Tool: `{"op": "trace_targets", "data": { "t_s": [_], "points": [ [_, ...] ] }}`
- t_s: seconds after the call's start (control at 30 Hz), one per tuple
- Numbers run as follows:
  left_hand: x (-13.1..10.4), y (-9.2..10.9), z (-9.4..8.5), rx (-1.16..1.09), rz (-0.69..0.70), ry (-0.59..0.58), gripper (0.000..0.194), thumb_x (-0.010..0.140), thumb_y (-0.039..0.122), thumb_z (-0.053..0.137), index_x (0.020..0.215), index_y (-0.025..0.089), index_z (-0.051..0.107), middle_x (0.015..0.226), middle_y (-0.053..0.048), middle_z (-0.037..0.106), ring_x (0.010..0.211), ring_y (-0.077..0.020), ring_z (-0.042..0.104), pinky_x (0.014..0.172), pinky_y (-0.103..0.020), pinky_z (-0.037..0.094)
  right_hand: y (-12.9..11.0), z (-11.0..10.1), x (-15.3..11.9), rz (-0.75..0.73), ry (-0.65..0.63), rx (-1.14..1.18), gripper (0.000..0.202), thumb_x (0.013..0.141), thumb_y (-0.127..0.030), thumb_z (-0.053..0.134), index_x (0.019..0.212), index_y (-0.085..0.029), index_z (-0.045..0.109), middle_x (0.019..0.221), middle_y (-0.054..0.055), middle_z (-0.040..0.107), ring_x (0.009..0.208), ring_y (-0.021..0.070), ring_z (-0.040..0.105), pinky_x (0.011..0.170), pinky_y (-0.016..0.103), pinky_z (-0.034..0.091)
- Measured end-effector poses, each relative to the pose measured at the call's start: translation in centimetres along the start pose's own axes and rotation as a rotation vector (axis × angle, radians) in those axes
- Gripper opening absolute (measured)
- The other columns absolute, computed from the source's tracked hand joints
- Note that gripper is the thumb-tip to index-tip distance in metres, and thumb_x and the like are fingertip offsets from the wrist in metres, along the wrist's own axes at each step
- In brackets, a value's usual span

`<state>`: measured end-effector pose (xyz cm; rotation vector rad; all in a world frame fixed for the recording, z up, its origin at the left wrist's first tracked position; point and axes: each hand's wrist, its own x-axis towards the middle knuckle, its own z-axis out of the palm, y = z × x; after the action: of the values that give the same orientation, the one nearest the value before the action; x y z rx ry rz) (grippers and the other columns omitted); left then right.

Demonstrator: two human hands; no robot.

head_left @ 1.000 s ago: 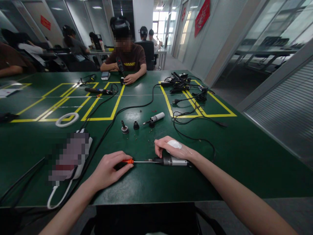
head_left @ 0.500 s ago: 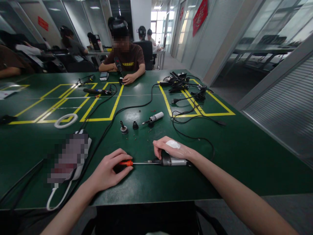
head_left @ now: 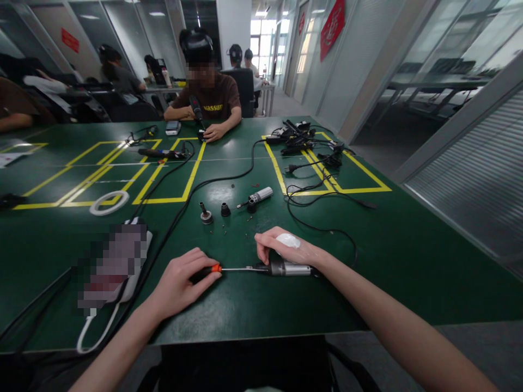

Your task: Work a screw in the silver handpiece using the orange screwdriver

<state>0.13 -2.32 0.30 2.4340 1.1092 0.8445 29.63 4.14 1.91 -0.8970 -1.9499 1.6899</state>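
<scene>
My left hand point(head_left: 184, 280) is closed round the handle of a screwdriver point(head_left: 239, 269), with thumb and fingertips at the orange collar. The thin metal shaft points right and reaches the dark nose of a silver-and-black corded tool, which looks like an electric screwdriver point(head_left: 296, 269). My right hand point(head_left: 286, 245), a white patch on its back, has its fingers curled over that tool's dark front part. Exact contact between the shaft tip and the tool is too small to make out. The tool lies level on or just above the green table point(head_left: 229, 316).
Beyond my hands lie a dismantled silver tool point(head_left: 261, 195), a black cone point(head_left: 225, 209), a round part with a stem point(head_left: 206, 213) and several tiny screws. At left are a power strip point(head_left: 137, 261) and white ring point(head_left: 109, 202). Cables point(head_left: 298, 136) heap at back right; a person point(head_left: 210, 98) sits opposite.
My left fingers have shifted a little on the screwdriver handle, which now shows more black and less orange. The right hand and its tool stay nearly in place; the view moves slightly.
</scene>
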Motion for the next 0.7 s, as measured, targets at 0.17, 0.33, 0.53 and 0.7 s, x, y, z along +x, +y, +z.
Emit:
{"op": "trace_targets", "data": {
  "t_s": [0.17, 0.33, 0.53, 0.7],
  "points": [
    [0.09, 0.29, -0.07, -0.007, -0.008, -0.042, 0.022, 0.105, 0.031, 0.059, 0.105, 0.019, 0.078, 0.082, -0.003, 0.074, 0.068, -0.014, 0.07, 0.063, -0.021, 0.053, 0.06, 0.08, 0.1, 0.003, 0.006, 0.023, 0.078, 0.09, -0.087, 0.05, 0.063, -0.016, 0.064, 0.062, 0.004, 0.064, 0.061, 0.0157, 0.059, 0.07, 0.029, 0.049],
    [-0.11, 0.47, 0.11, -0.025, -0.015, -0.014, 0.014, 0.095, 0.027, 0.065, 0.105, 0.02, 0.073, 0.086, -0.004, 0.073, 0.071, -0.0161, 0.071, 0.066, -0.022, 0.057, 0.07, 0.26, 0.19, 0.029, -0.026, 0.046, 0.077, 0.091, -0.085, 0.051, 0.063, -0.015, 0.064, 0.062, 0.004, 0.064, 0.061, 0.015, 0.06, 0.07, 0.028, 0.05],
    [-0.1, -0.12, 0.3, -0.069, 0.013, 0.001, 0.013, 0.1, 0.029, 0.063, 0.092, 0.022, 0.07, 0.08, -0.003, 0.073, 0.069, -0.016, 0.071, 0.064, -0.02, 0.057, -0.12, 0.16, 0.23, 0.03, 0.004, 0.023, 0.072, 0.095, -0.079, 0.054, 0.062, -0.015, 0.064, 0.061, 0.003, 0.063, 0.062, 0.0146, 0.06, 0.071, 0.027, 0.05],
    [0.23, -0.12, 0.09, -0.044, 0.045, 0.037, 0.016, 0.102, 0.032, 0.064, 0.096, 0.024, 0.075, 0.081, -0.003, 0.075, 0.07, -0.0167, 0.073, 0.066, -0.019, 0.059, 0.06, 0.12, 0.22, 0.017, 0.007, 0.03, 0.073, 0.093, -0.081, 0.055, 0.064, -0.014, 0.064, 0.062, 0.003, 0.063, 0.062, 0.0147, 0.061, 0.071, 0.027, 0.05]
  ]
}}
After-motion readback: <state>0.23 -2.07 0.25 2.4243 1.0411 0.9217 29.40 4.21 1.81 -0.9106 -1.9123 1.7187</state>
